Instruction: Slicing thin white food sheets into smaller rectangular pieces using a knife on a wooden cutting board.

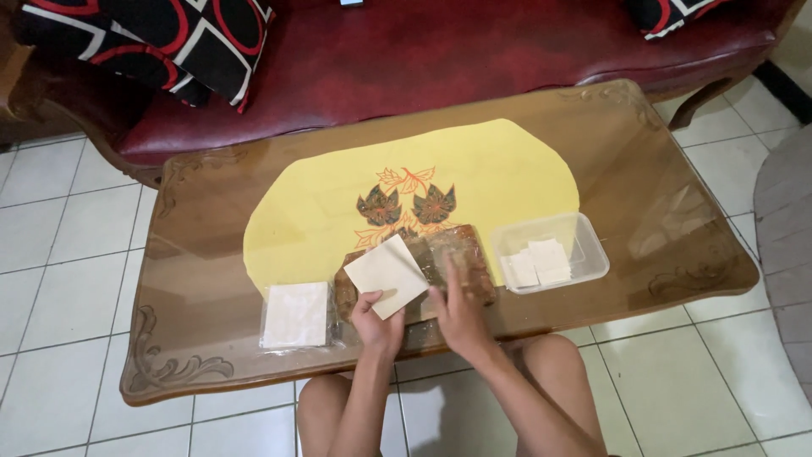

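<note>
Seated view over a low glass-topped wooden desk, with a dark red sofa on its far side.

Your left hand pinches the near edge of a thin, pale square sheet, thumb on top and fingers beneath, so the sheet lifts clear and lies tilted over the desk's near edge. Your right hand lies flat, fingers extended and pressed together, on a clear plastic wrap that covers a brown, mottled block just right of the sheet; it grips nothing.

To handle this step well, keep the pinch light and close to the edge: the sheet looks soft and floppy, likely to crease or tear if you squeeze it or drag it. Let the flat right hand steady the wrap so that it does not slide on the smooth glass.

At near left lies a stack of like pale squares in a glossy transparent bag, just beside the left hand. At right stands a clear, rigid rectangular tub, its lid off, holding a few white squares. Under the glass lies a matt yellow cloth with rounded ends and an orange-and-grey leaf motif. The desk's rim is carved wood; the floor is pale glazed tile.
</note>
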